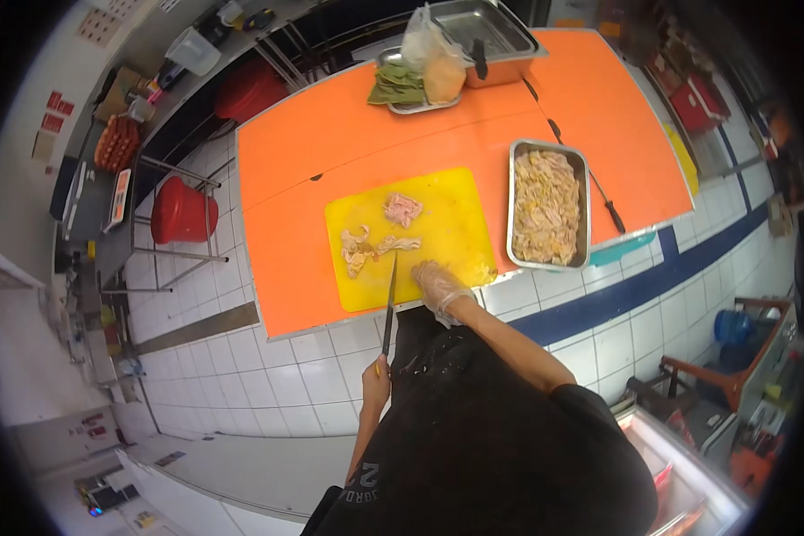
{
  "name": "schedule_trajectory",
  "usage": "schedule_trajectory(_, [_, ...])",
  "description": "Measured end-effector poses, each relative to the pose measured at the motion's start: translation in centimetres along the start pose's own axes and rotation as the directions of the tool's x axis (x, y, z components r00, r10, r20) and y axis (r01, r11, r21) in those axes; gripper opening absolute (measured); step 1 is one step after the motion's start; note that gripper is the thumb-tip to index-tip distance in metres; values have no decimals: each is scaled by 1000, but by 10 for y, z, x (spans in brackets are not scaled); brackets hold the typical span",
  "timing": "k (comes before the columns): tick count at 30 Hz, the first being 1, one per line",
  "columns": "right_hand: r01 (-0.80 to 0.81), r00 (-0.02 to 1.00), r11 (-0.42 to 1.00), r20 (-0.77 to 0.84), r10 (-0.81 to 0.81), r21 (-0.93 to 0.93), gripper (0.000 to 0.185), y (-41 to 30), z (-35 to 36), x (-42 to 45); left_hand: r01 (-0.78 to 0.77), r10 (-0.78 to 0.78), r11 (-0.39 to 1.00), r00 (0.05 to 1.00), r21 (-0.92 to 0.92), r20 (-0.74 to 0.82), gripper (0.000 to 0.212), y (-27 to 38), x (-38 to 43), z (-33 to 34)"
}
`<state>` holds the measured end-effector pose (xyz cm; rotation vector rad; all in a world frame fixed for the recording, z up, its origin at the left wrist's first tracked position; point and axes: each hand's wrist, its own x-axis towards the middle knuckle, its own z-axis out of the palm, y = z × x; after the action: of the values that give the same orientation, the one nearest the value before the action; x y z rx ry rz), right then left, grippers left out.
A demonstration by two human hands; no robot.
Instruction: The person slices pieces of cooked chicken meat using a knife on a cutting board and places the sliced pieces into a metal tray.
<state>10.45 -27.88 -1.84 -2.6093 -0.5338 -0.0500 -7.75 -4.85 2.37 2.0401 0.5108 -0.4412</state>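
My left hand (376, 383) grips the handle of a long knife (391, 295), its blade pointing away from me over the yellow cutting board (442, 201). The knife tip lies by a pale strip of raw meat (400, 244). My right hand (439, 287), in a clear plastic glove, is at the board's near edge; its fingers are too indistinct to tell how they are held. Farther up the board sits a pink piece of raw meat (403, 210). A loose, pale yellowish piece (356, 253) lies at the left, and small scraps (484, 273) are at the near right corner.
A steel tray of cut raw meat (510, 201) stands right of the board on the orange table (281, 268). Beyond it lies a sharpening steel (615, 218). At the far side are a tray with green leaves (396, 86), a plastic bag (423, 40) and a deep steel pan (486, 30).
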Motion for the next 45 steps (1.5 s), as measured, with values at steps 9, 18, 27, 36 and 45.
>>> schedule_trajectory(9, [-179, 944, 930, -211, 255, 319, 9, 81, -144, -3, -155, 161, 980, 986, 126, -43, 54, 29, 22, -6])
schedule_trajectory(18, [-425, 900, 884, -194, 390, -194, 22, 140, -170, 0, -98, 102, 992, 994, 81, -39, 52, 32, 26, -7])
schedule_trajectory(27, [-98, 993, 995, 68, 97, 2, 18, 13, -23, 99, -76, 77, 997, 987, 15, -143, 52, 28, 27, -12])
schedule_trajectory(36, [-563, 826, 599, 393, 403, 569, 25, 0, -26, 69, -130, 130, 992, 989, 5, -65, 52, 59, 52, 0])
schedule_trajectory(45, [-600, 732, 632, 17, 681, 490, 16, 30, -14, 4, -99, 75, 966, 991, 237, 107, 61, 79, 80, 28])
